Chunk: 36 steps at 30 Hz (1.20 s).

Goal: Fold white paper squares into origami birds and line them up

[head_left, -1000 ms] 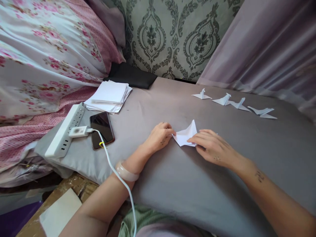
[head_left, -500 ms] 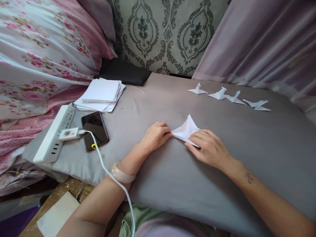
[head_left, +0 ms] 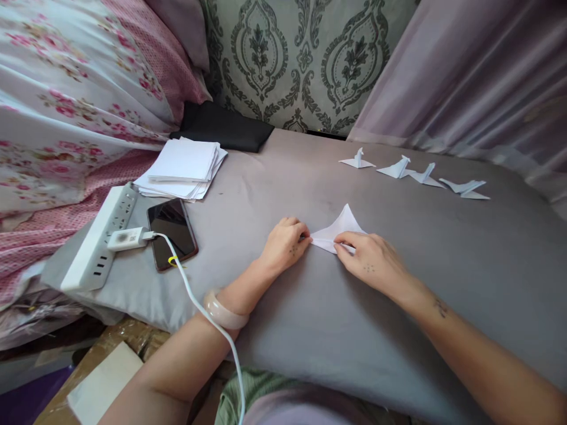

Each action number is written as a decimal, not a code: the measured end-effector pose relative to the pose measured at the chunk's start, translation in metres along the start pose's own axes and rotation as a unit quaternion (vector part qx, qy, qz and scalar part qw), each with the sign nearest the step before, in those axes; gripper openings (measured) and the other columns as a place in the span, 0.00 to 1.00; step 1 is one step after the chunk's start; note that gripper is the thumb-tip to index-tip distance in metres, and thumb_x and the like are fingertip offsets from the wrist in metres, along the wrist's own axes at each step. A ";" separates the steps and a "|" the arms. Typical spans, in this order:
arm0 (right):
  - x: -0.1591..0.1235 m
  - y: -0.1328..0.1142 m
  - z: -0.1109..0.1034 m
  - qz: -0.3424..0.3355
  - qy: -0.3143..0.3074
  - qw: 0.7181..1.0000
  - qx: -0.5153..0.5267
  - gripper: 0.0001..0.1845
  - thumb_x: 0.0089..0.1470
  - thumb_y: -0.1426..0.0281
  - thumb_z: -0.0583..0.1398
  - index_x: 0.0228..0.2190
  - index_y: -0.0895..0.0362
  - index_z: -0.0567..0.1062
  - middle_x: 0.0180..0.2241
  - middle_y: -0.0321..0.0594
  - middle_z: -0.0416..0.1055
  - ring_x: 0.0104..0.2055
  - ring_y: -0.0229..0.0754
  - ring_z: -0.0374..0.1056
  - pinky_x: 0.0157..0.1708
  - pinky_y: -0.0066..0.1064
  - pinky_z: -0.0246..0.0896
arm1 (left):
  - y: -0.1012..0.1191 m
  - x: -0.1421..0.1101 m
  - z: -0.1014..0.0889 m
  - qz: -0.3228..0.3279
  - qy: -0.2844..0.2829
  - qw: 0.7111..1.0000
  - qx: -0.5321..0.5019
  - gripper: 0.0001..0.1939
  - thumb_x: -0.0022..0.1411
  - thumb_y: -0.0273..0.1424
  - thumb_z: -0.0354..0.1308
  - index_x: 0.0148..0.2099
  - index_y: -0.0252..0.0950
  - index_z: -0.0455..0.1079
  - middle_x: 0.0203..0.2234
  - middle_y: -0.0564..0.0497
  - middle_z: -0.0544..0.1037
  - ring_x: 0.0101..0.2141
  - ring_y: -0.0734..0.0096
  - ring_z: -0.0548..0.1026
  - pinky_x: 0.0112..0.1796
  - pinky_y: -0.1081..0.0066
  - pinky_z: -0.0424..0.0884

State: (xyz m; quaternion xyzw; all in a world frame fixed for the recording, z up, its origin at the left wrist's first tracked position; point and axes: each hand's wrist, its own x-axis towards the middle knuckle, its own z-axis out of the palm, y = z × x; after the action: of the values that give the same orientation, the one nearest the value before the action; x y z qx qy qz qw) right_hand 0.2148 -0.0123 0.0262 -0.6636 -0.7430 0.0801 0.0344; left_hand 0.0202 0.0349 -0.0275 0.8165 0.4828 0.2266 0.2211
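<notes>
A partly folded sheet of white paper (head_left: 339, 227) lies on the grey cloth between my hands, one corner pointing away from me. My left hand (head_left: 287, 243) pinches its left tip between thumb and fingers. The thumb and index finger of my right hand (head_left: 374, 257) close on its near right edge, covering that side of the paper. Beyond, towards the curtain, stand several folded paper cranes, among them a crane (head_left: 358, 159) at the left of the row and a crane (head_left: 466, 188) at the right.
A stack of white paper (head_left: 183, 168) lies at the far left beside a black folder-like item (head_left: 225, 127). Nearer are a phone (head_left: 172, 233), a white power strip (head_left: 100, 242) with a plug, and a white cable (head_left: 190, 292) running across my left forearm.
My right hand has shifted its fingers from the paper's right side to a pinch on the near edge. The paper looks flatter now. My left hand keeps its pinch on the left tip.
</notes>
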 end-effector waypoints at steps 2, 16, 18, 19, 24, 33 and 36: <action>0.006 -0.003 -0.004 0.015 -0.039 0.999 -0.003 0.16 0.58 0.66 0.52 0.38 0.49 0.79 0.37 0.37 0.79 0.38 0.48 0.73 0.34 0.34 0.55 | -0.001 -0.001 0.000 -0.015 0.007 1.000 -0.015 0.05 0.61 0.30 0.58 0.38 0.36 0.73 0.35 0.46 0.75 0.39 0.62 0.71 0.42 0.65 0.68; 0.032 -0.011 -0.012 0.069 -0.126 0.989 -0.027 0.15 0.53 0.66 0.54 0.36 0.51 0.80 0.39 0.43 0.78 0.41 0.50 0.72 0.31 0.34 0.53 | 0.006 0.001 -0.001 -0.105 0.007 0.994 -0.033 0.04 0.59 0.26 0.56 0.34 0.34 0.72 0.35 0.45 0.73 0.40 0.61 0.69 0.45 0.63 0.66; 0.035 -0.011 -0.013 0.067 -0.129 0.989 -0.032 0.15 0.53 0.67 0.54 0.36 0.51 0.80 0.39 0.44 0.78 0.40 0.49 0.72 0.32 0.34 0.54 | 0.007 -0.001 0.001 -0.078 0.018 0.997 -0.024 0.05 0.59 0.23 0.53 0.36 0.34 0.70 0.34 0.46 0.72 0.39 0.63 0.68 0.43 0.64 0.66; 0.035 -0.012 -0.013 0.064 -0.131 0.989 -0.034 0.15 0.53 0.67 0.54 0.36 0.52 0.80 0.39 0.44 0.78 0.40 0.49 0.72 0.32 0.33 0.54 | 0.008 -0.002 0.002 -0.054 0.021 0.998 -0.018 0.07 0.60 0.22 0.50 0.37 0.34 0.69 0.35 0.46 0.72 0.38 0.64 0.68 0.43 0.65 0.66; 0.039 -0.014 -0.015 0.062 -0.153 0.985 -0.040 0.13 0.52 0.69 0.54 0.34 0.53 0.79 0.38 0.44 0.78 0.40 0.48 0.72 0.32 0.33 0.54 | 0.016 -0.009 0.001 0.012 -0.021 0.999 0.038 0.12 0.64 0.19 0.43 0.41 0.34 0.67 0.37 0.45 0.73 0.39 0.64 0.68 0.41 0.67 0.67; 0.045 -0.015 -0.015 0.064 -0.167 0.982 -0.053 0.12 0.52 0.68 0.55 0.35 0.54 0.78 0.39 0.45 0.77 0.42 0.48 0.71 0.36 0.33 0.56 | 0.017 -0.009 -0.005 -0.012 -0.045 0.993 0.106 0.13 0.63 0.21 0.45 0.43 0.37 0.68 0.36 0.46 0.76 0.38 0.62 0.72 0.35 0.68 0.67; 0.047 -0.014 -0.013 0.061 -0.166 0.983 -0.055 0.12 0.51 0.69 0.56 0.34 0.54 0.78 0.38 0.45 0.77 0.42 0.49 0.72 0.36 0.34 0.56 | 0.007 -0.008 -0.002 -0.007 -0.013 1.000 0.015 0.14 0.59 0.21 0.48 0.43 0.36 0.70 0.35 0.47 0.76 0.37 0.65 0.72 0.39 0.68 0.69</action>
State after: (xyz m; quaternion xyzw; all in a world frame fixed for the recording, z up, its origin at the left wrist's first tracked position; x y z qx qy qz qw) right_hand 0.1978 0.0336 0.0389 -0.6860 -0.6997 0.1506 -0.1309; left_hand 0.0205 0.0254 -0.0235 0.8192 0.4889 0.2068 0.2169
